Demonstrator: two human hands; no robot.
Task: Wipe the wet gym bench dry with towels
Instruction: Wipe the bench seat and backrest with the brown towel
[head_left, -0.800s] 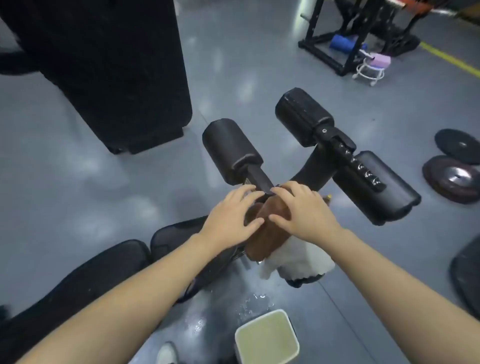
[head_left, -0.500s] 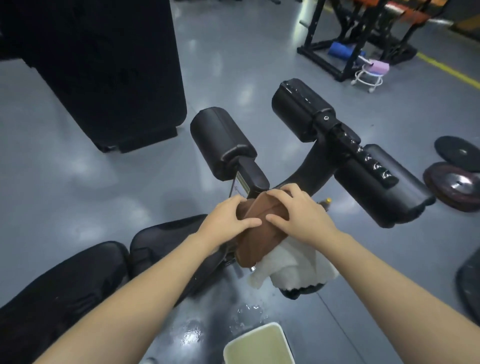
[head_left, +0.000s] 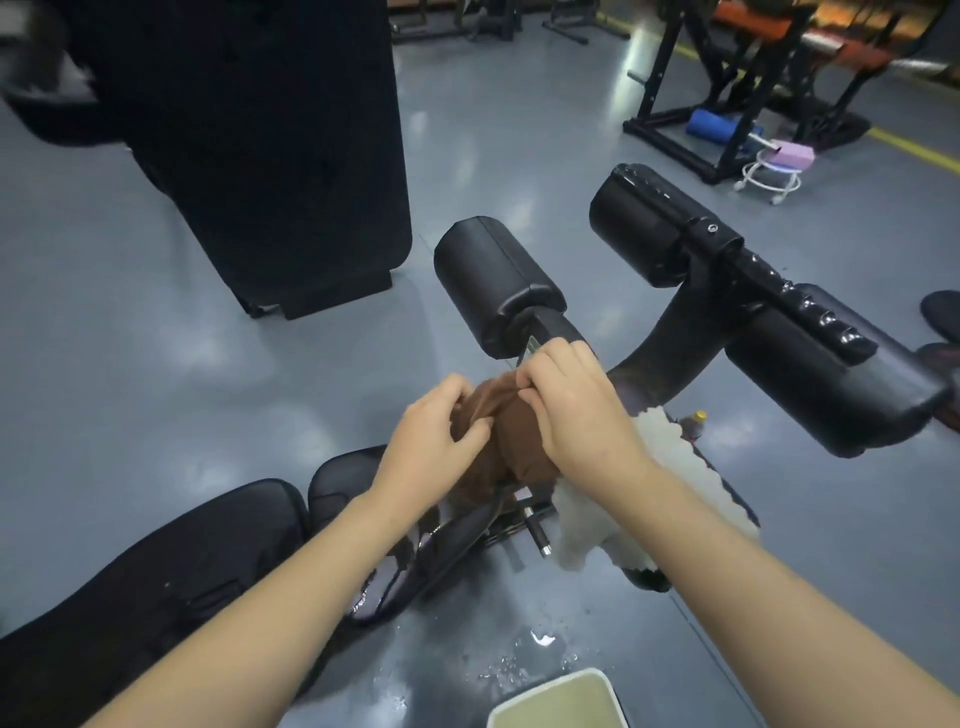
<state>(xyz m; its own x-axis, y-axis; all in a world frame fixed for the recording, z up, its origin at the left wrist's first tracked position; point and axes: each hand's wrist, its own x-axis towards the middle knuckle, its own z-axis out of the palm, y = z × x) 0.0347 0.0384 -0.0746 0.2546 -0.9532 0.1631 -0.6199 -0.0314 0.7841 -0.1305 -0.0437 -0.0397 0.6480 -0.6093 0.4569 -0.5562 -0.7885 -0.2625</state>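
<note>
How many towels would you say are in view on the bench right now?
2: a brown towel gripped by the left hand and right hand, and a white towel draped just right of it. More may be hidden underneath.

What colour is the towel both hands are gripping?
Brown; the towel shows best in the head view, the only one.

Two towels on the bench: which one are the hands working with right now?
The brown towel: both the left hand and right hand grip it. The white fluffy towel lies untouched beneath the right wrist.
</note>
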